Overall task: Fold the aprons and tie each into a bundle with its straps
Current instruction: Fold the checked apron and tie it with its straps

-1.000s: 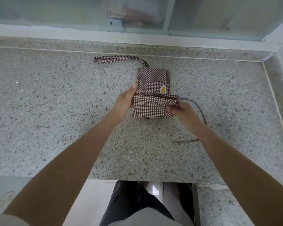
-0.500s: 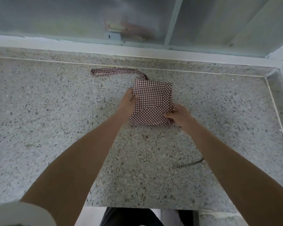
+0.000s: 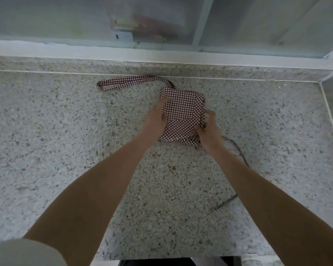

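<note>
Both hands are working the folded apron [image 3: 182, 114] on the speckled stone counter [image 3: 65, 141]. At the bundle's left edge the left hand [image 3: 155, 120] is lying flat against the fabric, fingers fairly straight and reaching along the side toward the far corner, pressing rather than gripping. At the right edge the right hand [image 3: 208, 127] is curling round the near right corner, thumb on top and fingers tucked at the side, pinching the layers together.

Compared with 1 second ago, the near flap is no longer standing open: it is now lying flat over the rest, and the small yellow patch that was showing is covered. The apron is now sitting as 1 compact checked rectangle near the middle of the counter, toward the back ledge. So the folding looks essentially finished, and the tying is probably what remains.

Neither strap is wrapped yet. The wide looped strap [image 3: 131, 82] is trailing from the far left corner out to the left, lying loose by the back ledge [image 3: 65, 52]. The thin tie [image 3: 236, 150] is running out from under the right hand and passing behind the right forearm; a further stretch is showing nearer the counter's front edge. Gathering both while keeping the fold from springing open is likely the tricky part.
</note>
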A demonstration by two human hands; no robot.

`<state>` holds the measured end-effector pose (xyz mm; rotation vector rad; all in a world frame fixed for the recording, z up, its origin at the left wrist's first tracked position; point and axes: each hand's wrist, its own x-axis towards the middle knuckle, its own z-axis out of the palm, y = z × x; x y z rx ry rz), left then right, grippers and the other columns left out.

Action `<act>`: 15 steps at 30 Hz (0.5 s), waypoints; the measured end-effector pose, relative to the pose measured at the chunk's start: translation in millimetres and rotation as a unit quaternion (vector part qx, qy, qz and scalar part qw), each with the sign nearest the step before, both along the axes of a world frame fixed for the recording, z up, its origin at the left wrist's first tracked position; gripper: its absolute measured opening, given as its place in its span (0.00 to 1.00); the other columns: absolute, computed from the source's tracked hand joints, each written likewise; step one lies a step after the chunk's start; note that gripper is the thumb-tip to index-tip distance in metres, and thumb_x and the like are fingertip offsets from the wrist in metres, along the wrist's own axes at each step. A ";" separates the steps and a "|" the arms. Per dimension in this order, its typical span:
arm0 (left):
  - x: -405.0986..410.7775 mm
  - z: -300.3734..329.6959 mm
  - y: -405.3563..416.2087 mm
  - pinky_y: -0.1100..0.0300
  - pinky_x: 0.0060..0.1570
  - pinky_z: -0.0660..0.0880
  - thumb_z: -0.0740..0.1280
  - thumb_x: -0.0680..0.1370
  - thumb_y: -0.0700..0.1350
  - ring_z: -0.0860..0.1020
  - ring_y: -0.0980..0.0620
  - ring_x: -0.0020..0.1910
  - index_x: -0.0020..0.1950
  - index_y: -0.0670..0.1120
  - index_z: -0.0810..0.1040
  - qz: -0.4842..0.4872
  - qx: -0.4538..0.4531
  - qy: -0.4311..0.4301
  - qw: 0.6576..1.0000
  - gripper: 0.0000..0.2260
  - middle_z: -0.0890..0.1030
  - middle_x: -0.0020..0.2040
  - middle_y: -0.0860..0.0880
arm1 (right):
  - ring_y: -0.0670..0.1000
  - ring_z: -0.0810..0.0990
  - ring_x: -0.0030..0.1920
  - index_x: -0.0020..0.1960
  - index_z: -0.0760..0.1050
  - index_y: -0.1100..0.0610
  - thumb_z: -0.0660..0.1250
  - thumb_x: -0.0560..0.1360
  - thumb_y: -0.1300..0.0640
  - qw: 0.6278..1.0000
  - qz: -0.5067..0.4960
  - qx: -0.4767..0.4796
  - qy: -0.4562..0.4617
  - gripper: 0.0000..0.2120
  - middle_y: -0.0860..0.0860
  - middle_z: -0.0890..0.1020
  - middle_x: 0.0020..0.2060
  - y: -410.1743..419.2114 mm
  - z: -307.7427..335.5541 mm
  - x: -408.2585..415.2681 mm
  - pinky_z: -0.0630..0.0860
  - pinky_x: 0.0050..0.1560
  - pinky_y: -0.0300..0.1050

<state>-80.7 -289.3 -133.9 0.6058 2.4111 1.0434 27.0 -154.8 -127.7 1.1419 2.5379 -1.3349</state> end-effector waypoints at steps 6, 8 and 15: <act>0.6 -7.9 8.8 0.50 0.67 0.66 0.52 0.82 0.41 0.68 0.40 0.67 0.76 0.51 0.58 -0.027 -0.086 0.039 0.995 0.22 0.62 0.73 0.39 | 0.53 0.71 0.59 0.73 0.64 0.51 0.52 0.81 0.65 0.990 0.100 0.101 0.006 0.23 0.55 0.67 0.62 1.1 -8.2 0.5 0.68 0.61 0.39; 1.6 -8.5 14.2 0.48 0.66 0.67 0.53 0.82 0.43 0.67 0.41 0.68 0.77 0.53 0.53 -0.026 -0.137 0.051 0.989 0.24 0.58 0.75 0.42 | 0.55 0.65 0.69 0.75 0.60 0.52 0.52 0.81 0.64 0.988 0.107 0.109 -0.021 0.23 0.55 0.61 0.72 -0.3 -9.0 -2.3 0.63 0.66 0.42; 1.3 -7.1 12.0 0.49 0.58 0.71 0.54 0.81 0.40 0.69 0.42 0.65 0.77 0.47 0.41 -0.009 -0.224 0.053 0.973 0.29 0.47 0.78 0.48 | 0.55 0.56 0.74 0.77 0.41 0.54 0.54 0.81 0.53 0.983 0.110 0.118 -0.090 0.31 0.53 0.48 0.77 -4.8 -3.9 -15.2 0.60 0.70 0.50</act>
